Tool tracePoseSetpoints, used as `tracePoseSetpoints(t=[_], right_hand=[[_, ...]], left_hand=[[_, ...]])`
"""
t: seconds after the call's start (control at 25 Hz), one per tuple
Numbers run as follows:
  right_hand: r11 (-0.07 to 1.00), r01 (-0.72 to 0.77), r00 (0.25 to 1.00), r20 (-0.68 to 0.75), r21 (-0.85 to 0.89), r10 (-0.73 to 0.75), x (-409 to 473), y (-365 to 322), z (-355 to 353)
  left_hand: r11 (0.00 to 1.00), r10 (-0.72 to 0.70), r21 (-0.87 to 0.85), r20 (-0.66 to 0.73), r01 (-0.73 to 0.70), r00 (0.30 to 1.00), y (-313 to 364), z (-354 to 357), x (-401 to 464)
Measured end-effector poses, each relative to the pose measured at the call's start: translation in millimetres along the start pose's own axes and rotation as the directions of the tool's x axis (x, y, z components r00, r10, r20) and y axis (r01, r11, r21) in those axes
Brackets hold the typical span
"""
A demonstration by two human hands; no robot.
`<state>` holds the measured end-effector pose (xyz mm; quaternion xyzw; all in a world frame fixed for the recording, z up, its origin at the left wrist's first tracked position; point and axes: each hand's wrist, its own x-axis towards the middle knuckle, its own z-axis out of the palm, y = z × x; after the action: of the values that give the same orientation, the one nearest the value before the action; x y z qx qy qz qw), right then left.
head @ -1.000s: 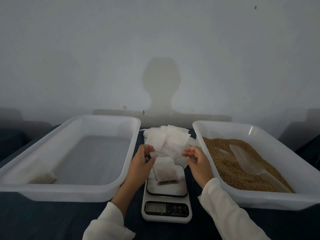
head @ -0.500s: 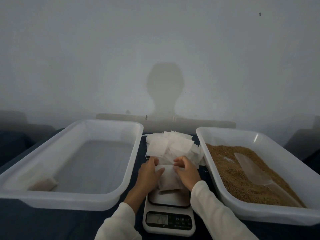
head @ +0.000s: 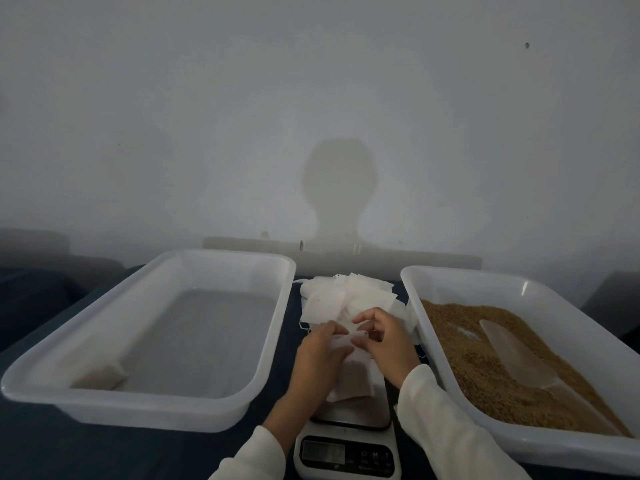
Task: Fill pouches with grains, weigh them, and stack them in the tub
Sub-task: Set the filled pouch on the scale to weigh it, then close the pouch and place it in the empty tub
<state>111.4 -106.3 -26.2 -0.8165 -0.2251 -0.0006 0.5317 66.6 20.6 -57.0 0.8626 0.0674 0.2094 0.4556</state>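
Empty tub [head: 194, 344] lies left of scale [head: 349, 441]. Filled pouch [head: 349, 375] rests on scale, long axis near-to-far. Its far top edge is pinched by both hands: left hand [head: 320, 351], right hand [head: 384, 341]. Left hand sits nearer the tub.

Pale grey wall [head: 311, 98] with a head-shaped shadow [head: 337, 181], dark blue tabletop [head: 41, 445] below

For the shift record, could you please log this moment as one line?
step: weighing | both hands, left hand and right hand, grip filled pouch over scale | left tub: one pouch | display unreadable
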Motion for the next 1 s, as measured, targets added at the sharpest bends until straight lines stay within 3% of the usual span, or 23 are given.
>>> tracePoseSetpoints(t=[0.2, 0.48, 0.64, 0.8, 1.0], right_hand=[[0.98, 0.192, 0.981, -0.009, 0.056, -0.192, 4.0, -54.6, -4.5], [0.95, 0.271, 0.952, 0.099, 0.157, -0.288, 27.7, -117.4, 73.2], [0.961, 0.218, 0.944, 0.211, 0.173, -0.252, 32.7, -124.9, 151.4], [0.985, 0.172, 0.929, 0.328, 0.023, -0.17, 33.8, -125.0, 222.8], [0.972, 0.105, 0.87, 0.493, -0.208, 0.011, 28.0, -130.0, 270.4]], left_hand=[[0.985, 0.172, 0.04, -0.28, -0.167, 0.945, 33.8, -36.5, -5.9], [0.974, 0.145, 0.218, -0.385, -0.063, 0.912, 19.6, -143.1, -3.5], [0.953, -0.062, 0.265, -0.306, 0.148, 0.95, -21.8, -200.7, -15.2], [0.826, -0.322, 0.415, -0.212, 0.383, 0.923, -58.4, -244.8, -21.4], [0.696, -0.452, 0.559, -0.148, 0.451, 0.88, -89.7, -275.5, -28.5]])
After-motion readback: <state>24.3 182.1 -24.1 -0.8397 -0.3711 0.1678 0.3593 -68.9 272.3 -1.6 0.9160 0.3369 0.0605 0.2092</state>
